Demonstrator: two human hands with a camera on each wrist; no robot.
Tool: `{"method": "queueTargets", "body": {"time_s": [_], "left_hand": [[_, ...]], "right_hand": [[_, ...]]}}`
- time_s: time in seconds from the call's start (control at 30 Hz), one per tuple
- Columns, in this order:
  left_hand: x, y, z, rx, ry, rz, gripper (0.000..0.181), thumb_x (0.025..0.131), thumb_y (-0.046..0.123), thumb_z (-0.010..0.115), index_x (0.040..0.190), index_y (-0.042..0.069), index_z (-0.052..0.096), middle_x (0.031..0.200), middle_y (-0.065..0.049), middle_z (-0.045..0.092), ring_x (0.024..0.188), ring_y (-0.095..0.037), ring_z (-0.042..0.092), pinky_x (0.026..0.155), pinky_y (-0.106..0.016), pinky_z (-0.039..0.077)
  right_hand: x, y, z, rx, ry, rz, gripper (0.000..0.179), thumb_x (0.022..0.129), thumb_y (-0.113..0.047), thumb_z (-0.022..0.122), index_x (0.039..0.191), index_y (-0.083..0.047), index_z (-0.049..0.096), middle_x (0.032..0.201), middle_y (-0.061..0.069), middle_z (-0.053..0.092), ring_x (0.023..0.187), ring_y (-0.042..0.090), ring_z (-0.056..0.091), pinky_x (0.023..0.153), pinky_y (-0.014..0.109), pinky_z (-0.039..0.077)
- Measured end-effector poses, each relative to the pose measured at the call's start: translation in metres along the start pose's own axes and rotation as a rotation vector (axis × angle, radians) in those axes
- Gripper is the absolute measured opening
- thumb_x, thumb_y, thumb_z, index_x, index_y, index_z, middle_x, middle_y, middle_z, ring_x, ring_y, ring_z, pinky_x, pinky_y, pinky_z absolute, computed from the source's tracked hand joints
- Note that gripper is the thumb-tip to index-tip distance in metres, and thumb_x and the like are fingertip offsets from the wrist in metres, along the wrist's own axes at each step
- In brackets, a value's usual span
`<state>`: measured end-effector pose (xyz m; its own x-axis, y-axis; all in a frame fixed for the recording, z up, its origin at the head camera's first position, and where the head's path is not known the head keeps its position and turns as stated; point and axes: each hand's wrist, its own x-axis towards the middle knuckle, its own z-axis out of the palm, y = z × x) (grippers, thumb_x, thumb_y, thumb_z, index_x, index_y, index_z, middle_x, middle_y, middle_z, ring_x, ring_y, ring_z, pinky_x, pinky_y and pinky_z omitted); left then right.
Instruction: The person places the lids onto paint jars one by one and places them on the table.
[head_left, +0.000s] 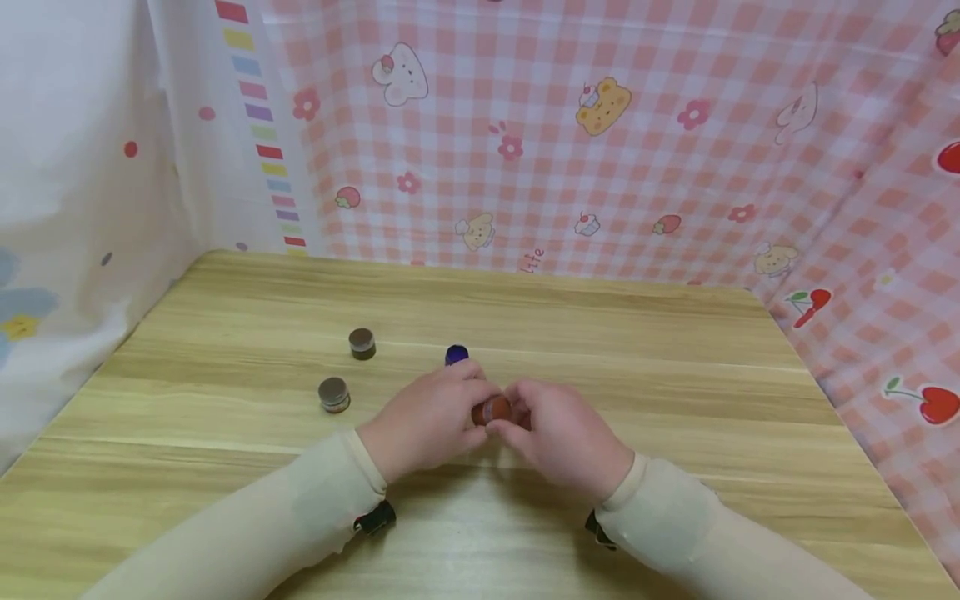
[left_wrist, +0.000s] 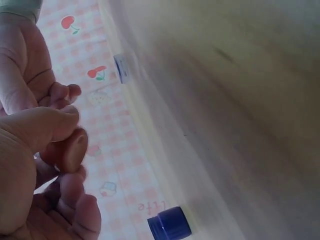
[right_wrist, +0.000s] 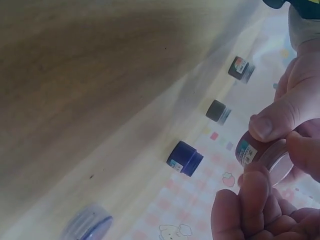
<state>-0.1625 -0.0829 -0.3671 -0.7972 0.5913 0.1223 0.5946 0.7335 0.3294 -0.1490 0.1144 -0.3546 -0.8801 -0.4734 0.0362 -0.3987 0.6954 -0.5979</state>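
Observation:
A small reddish-brown paint jar (head_left: 492, 410) is held on its side between my two hands. My left hand (head_left: 431, 417) grips the jar body, thumb on one side and fingers on the other. At the clear lid end (right_wrist: 281, 167), the fingers and thumb of my right hand (head_left: 562, 429) pinch the lid. The jar's labelled side faces the right wrist view, and its rounded base shows in the left wrist view. Just beyond my left hand, a blue paint jar (right_wrist: 185, 159) stands without a lid, partly hidden in the head view.
Two dark, lidded paint jars (head_left: 362, 343) (head_left: 334, 395) stand on the wooden table (head_left: 637, 333) to the left. A clear lid with a blue tint (right_wrist: 89, 222) lies on the table, hidden in the head view. Patterned cloth (head_left: 525, 100) hangs behind the table and at its sides.

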Motion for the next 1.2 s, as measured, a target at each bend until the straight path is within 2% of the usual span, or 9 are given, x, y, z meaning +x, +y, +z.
{"method": "queueTargets", "body": {"time_s": [0.17, 0.27, 0.4, 0.6, 0.77, 1.2], "left_hand": [[0.000, -0.003, 0.000, -0.025, 0.042, -0.016, 0.021, 0.092, 0.028, 0.080, 0.109, 0.018, 0.074, 0.099, 0.007, 0.067, 0.088, -0.010, 0.059, 0.080, -0.029, 0.052], [0.000, -0.009, -0.002, -0.059, 0.049, -0.055, 0.013, 0.090, 0.022, 0.078, 0.101, 0.022, 0.071, 0.090, 0.010, 0.065, 0.084, -0.010, 0.058, 0.080, -0.029, 0.051], [-0.003, -0.020, -0.008, -0.107, 0.033, -0.122, 0.015, 0.089, 0.015, 0.075, 0.091, 0.024, 0.064, 0.083, 0.010, 0.060, 0.079, -0.012, 0.056, 0.075, -0.030, 0.049], [-0.009, -0.039, -0.010, -0.075, 0.010, -0.180, 0.017, 0.093, 0.013, 0.069, 0.085, 0.022, 0.057, 0.078, 0.007, 0.057, 0.073, -0.012, 0.054, 0.069, -0.029, 0.044], [-0.013, -0.049, -0.010, -0.066, -0.020, -0.200, 0.017, 0.094, 0.013, 0.072, 0.088, 0.019, 0.057, 0.078, 0.006, 0.058, 0.072, -0.013, 0.054, 0.069, -0.030, 0.045], [-0.016, -0.058, -0.011, -0.046, -0.101, -0.281, 0.020, 0.090, 0.012, 0.079, 0.085, 0.017, 0.060, 0.079, 0.003, 0.059, 0.076, -0.015, 0.055, 0.071, -0.031, 0.045]], "right_hand": [[0.000, 0.000, 0.000, 0.014, 0.015, 0.008, 0.028, 0.096, -0.024, 0.079, 0.115, -0.005, 0.073, 0.084, -0.006, 0.074, 0.073, 0.004, 0.063, 0.068, 0.025, 0.055], [-0.001, 0.002, -0.002, -0.004, 0.026, 0.030, 0.038, 0.096, -0.025, 0.078, 0.125, 0.000, 0.071, 0.087, -0.005, 0.074, 0.078, 0.005, 0.066, 0.076, 0.030, 0.058], [-0.003, 0.007, -0.009, -0.042, 0.043, 0.071, 0.046, 0.098, -0.027, 0.076, 0.132, 0.002, 0.067, 0.092, -0.003, 0.076, 0.086, 0.008, 0.070, 0.083, 0.037, 0.060], [-0.006, 0.018, -0.022, -0.107, 0.070, 0.119, 0.049, 0.098, -0.028, 0.076, 0.135, 0.002, 0.066, 0.096, 0.000, 0.077, 0.088, 0.014, 0.070, 0.082, 0.039, 0.059], [-0.011, 0.029, -0.030, -0.138, 0.060, 0.149, 0.051, 0.098, -0.029, 0.076, 0.136, 0.002, 0.064, 0.099, 0.003, 0.077, 0.086, 0.013, 0.070, 0.081, 0.039, 0.059], [-0.015, 0.042, -0.035, -0.179, 0.069, 0.140, 0.047, 0.101, -0.026, 0.072, 0.135, 0.005, 0.064, 0.101, 0.005, 0.078, 0.081, 0.009, 0.068, 0.075, 0.036, 0.059]]}}
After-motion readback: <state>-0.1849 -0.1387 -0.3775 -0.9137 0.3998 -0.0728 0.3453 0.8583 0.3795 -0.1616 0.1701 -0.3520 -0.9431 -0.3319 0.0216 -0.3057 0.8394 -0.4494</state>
